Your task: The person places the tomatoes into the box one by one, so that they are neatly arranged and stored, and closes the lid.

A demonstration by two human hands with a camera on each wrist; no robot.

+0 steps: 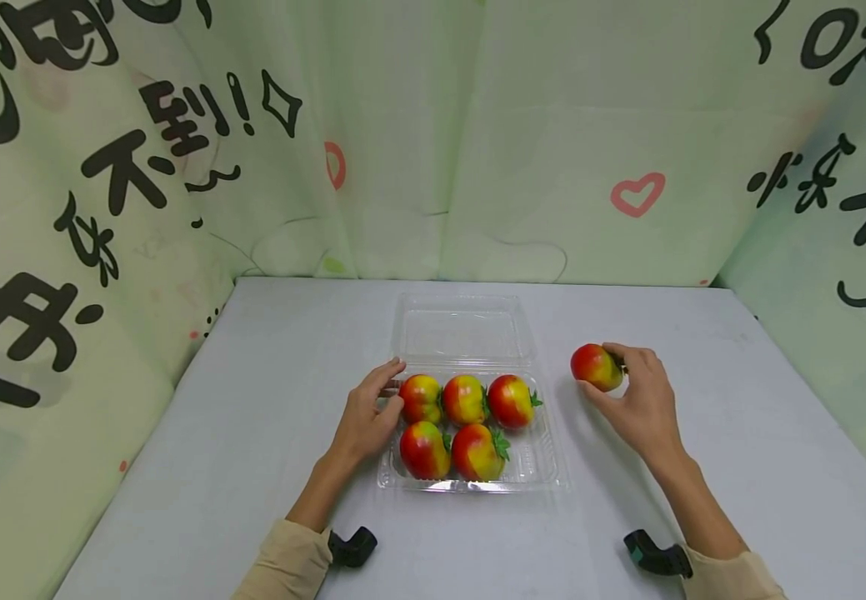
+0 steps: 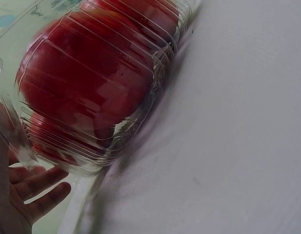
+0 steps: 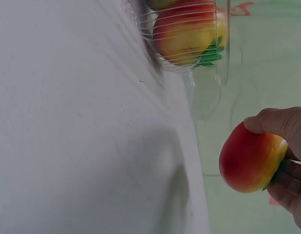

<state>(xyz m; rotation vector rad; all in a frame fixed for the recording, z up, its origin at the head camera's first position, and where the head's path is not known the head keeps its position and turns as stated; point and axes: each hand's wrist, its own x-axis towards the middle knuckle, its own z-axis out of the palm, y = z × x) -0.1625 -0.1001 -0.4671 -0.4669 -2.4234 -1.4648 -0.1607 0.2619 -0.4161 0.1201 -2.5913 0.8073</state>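
Observation:
A clear plastic clamshell box (image 1: 545, 467) stands on the table with several red-and-yellow mangoes in it, among them one mango (image 1: 425, 450) at its front left. My left hand (image 1: 372, 417) is at the box's left side, holding the rim between thumb and fingers; in the left wrist view some fingers (image 2: 48, 195) stretch out beyond the plastic. To the right of the box, my right hand (image 1: 643, 400) grips another mango (image 3: 250, 158) between thumb and fingers, raised above the table. Green leaves show at its stem end, partly covered by the fingers.
The box's lid (image 1: 463, 329) lies folded back behind it. Black wrist mounts (image 1: 353, 547) sit near both sleeves. Pale green curtains (image 1: 538, 167) with black lettering surround the white table (image 1: 267, 367) at the back and sides.

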